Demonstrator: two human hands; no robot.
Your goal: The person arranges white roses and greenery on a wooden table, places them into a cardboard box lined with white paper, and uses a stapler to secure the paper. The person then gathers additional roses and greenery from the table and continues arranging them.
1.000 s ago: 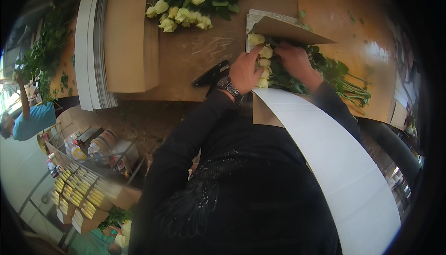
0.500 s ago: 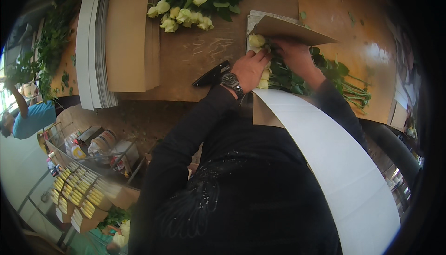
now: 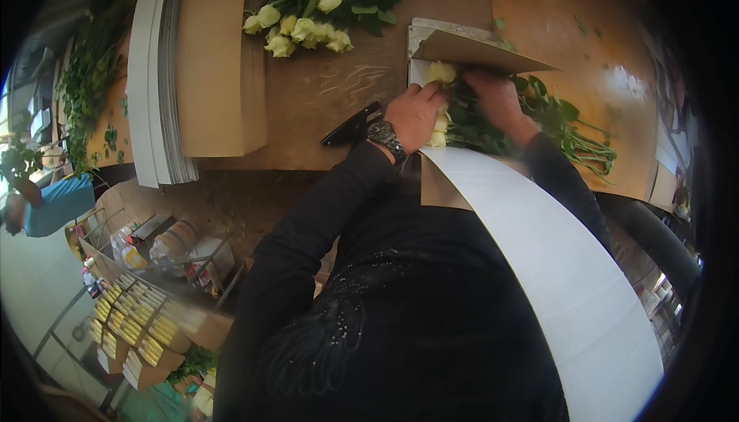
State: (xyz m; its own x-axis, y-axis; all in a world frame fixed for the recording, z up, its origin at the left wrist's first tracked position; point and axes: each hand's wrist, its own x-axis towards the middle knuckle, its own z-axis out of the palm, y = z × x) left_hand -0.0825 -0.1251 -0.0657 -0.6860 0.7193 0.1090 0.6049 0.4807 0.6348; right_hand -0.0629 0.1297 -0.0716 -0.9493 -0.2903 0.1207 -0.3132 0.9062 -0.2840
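Note:
My left hand [image 3: 414, 118], with a dark watch at the wrist, lies bent over cream roses [image 3: 439, 131] on a wrapper of card. Its fingers are closed at the blooms; the thumb is hidden. My right hand [image 3: 499, 99] reaches in from the right, its fingers closed around a rose stem just beside the upper cream rose [image 3: 441, 73]; its fingertips are partly hidden. Leafy stems [image 3: 566, 126] run rightward beneath my right wrist. A raised brown cardboard flap [image 3: 481, 51] leans above both hands. The long white side of the card [image 3: 546, 268] curves down over my lap.
A black stapler-like tool [image 3: 350, 124] lies left of my left wrist. More cream roses [image 3: 304, 30] rest at the back. Stacked card sheets [image 3: 208, 60] stand at the left. Below is a cart with boxes [image 3: 146, 314]; at far left is another person's blue sleeve [image 3: 61, 205].
The upper rose has shifted right and slightly toward me, along with my right hand. My left hand stays nearly in place. At far left, the other person's arm has lowered.

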